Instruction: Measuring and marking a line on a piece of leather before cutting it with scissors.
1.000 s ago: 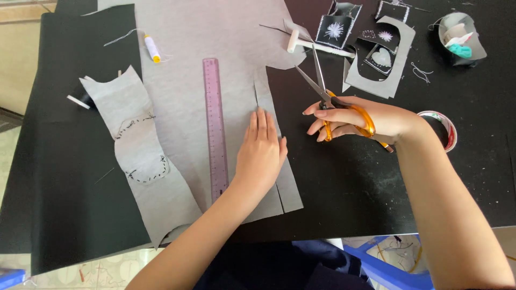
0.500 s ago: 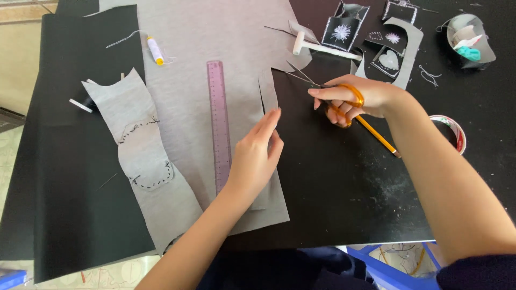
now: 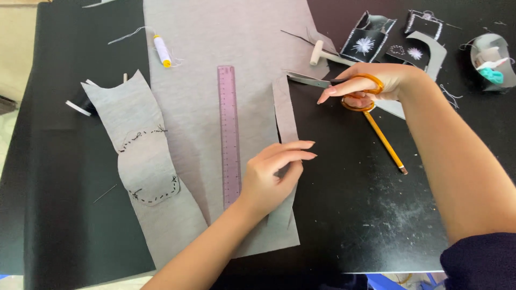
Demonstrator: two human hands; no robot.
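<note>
A large grey felt sheet [image 3: 215,48] lies on the black table. My right hand [image 3: 371,83] holds orange-handled scissors [image 3: 322,82], blades at the top of a narrow grey strip [image 3: 285,115] cut from the sheet's right edge. My left hand [image 3: 274,172] presses on the lower part of that strip, fingers pointing right. A translucent purple ruler [image 3: 230,134] rests lengthwise on the felt just left of the strip. A yellow pencil [image 3: 384,139] lies on the table below my right hand.
A grey felt piece with black stitching [image 3: 142,161] lies at left. A thread spool [image 3: 161,51] sits on the sheet's top left. Black stitched pieces [image 3: 368,43], a small white mallet [image 3: 322,53] and a clear container [image 3: 492,59] are at the back right.
My right hand moved the scissors up along the cut to the strip's top end. The pencil now lies free on the table. My left hand shifted slightly on the strip.
</note>
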